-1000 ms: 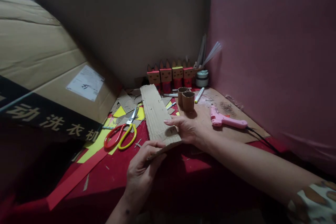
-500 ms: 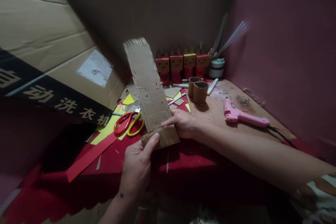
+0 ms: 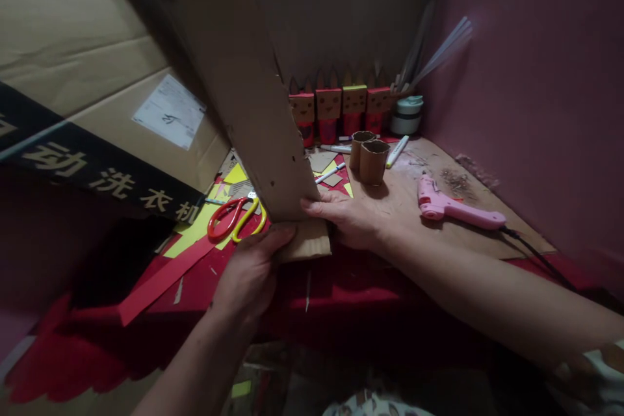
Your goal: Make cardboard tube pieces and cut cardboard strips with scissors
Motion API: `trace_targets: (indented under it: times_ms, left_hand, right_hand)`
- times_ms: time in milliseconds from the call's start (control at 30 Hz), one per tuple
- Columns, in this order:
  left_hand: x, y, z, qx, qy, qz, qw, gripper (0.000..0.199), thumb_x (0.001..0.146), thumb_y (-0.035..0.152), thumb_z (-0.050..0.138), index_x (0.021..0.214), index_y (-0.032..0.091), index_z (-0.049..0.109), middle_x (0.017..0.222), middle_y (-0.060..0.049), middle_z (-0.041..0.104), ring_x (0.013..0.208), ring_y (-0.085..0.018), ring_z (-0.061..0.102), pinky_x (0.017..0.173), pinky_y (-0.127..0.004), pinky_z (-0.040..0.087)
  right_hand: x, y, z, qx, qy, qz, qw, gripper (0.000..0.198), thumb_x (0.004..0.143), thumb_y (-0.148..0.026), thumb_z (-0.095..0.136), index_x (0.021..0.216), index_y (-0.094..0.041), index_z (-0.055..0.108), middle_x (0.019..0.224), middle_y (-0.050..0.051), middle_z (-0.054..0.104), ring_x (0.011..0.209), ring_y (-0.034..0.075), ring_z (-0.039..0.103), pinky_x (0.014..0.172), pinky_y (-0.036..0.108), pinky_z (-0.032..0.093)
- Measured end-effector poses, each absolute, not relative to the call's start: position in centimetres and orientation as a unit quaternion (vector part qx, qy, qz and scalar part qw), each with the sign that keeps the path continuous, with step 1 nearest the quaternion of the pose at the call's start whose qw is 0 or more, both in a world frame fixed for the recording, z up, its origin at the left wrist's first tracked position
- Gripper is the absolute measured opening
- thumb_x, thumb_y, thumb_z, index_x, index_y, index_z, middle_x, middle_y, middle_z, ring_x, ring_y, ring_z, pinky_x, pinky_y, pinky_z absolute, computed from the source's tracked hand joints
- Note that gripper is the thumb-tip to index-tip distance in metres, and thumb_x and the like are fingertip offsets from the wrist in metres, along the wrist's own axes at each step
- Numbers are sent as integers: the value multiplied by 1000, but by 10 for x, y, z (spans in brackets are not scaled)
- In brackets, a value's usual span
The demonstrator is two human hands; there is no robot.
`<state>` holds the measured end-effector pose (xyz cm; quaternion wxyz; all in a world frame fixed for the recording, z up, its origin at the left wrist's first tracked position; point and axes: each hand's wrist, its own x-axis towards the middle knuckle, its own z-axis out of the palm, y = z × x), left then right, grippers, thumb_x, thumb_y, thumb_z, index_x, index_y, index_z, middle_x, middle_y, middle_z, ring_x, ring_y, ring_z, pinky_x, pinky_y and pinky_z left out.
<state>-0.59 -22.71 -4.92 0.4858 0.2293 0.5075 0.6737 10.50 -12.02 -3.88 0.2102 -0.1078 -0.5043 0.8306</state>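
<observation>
A long cardboard strip (image 3: 248,97) with a torn, ragged top edge rises in front of me, leaning to the left. At its foot lies a short cardboard section (image 3: 305,242), set at an angle to it; I cannot tell whether it is a fold of the strip or a separate piece. My left hand (image 3: 251,273) grips the left end of this short section, thumb on top. My right hand (image 3: 348,218) holds the lower right edge of the strip, with its other fingers hidden behind. Just left of the strip lie red-and-yellow-handled scissors (image 3: 236,220).
A pink glue gun (image 3: 458,208) with its cord lies at right. Two cardboard tubes (image 3: 374,164), a marker (image 3: 397,151) and a row of cardboard-faced figures (image 3: 328,110) stand or lie behind. A large cardboard box (image 3: 97,91) leans at left above a red paper strip (image 3: 166,279).
The cardboard strip has tipped up towards me and looks taller, its top now near the frame's upper edge. Both hands keep their hold; the left has turned and its wrist sits lower.
</observation>
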Motion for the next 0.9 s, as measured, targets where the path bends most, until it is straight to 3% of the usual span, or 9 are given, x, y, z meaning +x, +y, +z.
trace_targets:
  times_ms: [67,267,367,467,567,667,733,800,900]
  left_hand:
    - [-6,-224,-41,188,508,666,513,30,66,16,69,95,9,71,80,-9,74,84,-27,69,80,-38,56]
    - [-6,-221,-21,115,553,627,538,22,69,10,59,87,6,70,83,-13,73,78,-26,70,73,-35,59]
    - [-8,-220,-19,105,560,611,549,23,69,10,57,89,7,69,81,-14,73,78,-27,70,72,-36,59]
    - [-11,-218,-21,108,570,604,547,22,69,10,57,86,7,69,78,-14,72,77,-28,70,66,-37,60]
    - [-14,-214,-22,119,566,598,555,20,68,9,58,85,7,69,75,-14,72,72,-27,70,64,-36,59]
    - [-17,-212,-20,137,558,590,567,20,71,9,57,86,7,69,76,-13,71,68,-25,69,65,-37,59]
    - [-17,-211,-18,145,557,586,571,18,72,10,57,85,7,69,76,-13,71,66,-23,69,62,-34,59]
    - [-18,-210,-16,146,562,583,569,14,73,10,57,81,7,68,74,-12,71,61,-19,67,57,-29,57]
    - [-24,-209,-16,176,567,570,568,15,77,15,55,82,8,68,74,-12,70,60,-18,66,55,-30,56]
  right_hand:
    - [107,-120,-38,-98,-521,822,208,25,73,-22,58,97,-16,63,85,4,68,80,19,62,79,36,48]
    - [117,-112,-34,6,-569,809,149,50,50,-13,47,98,-14,61,95,7,67,91,23,61,76,35,49]
    - [118,-113,-37,4,-685,707,179,45,59,-10,53,102,-18,61,98,3,66,89,20,61,81,35,49]
    - [115,-121,-41,-33,-776,568,273,43,70,-14,56,112,-21,57,105,4,64,92,20,60,84,36,48]
    - [116,-131,-43,-112,-812,432,375,67,71,-18,62,135,-21,40,118,10,58,99,24,58,87,38,47]
    - [120,-138,-42,-126,-834,364,395,78,74,-13,59,144,-25,26,126,10,54,108,25,55,92,37,46]
    - [121,-138,-43,-97,-851,328,399,62,76,-9,53,134,-26,42,119,8,56,107,23,55,91,37,45]
    - [122,-135,-47,-80,-863,286,408,35,76,-10,50,107,-24,60,100,7,59,93,21,58,82,35,48]
    - [121,-130,-50,-85,-862,250,433,17,73,-10,50,79,-22,60,78,3,56,73,16,55,66,31,47]
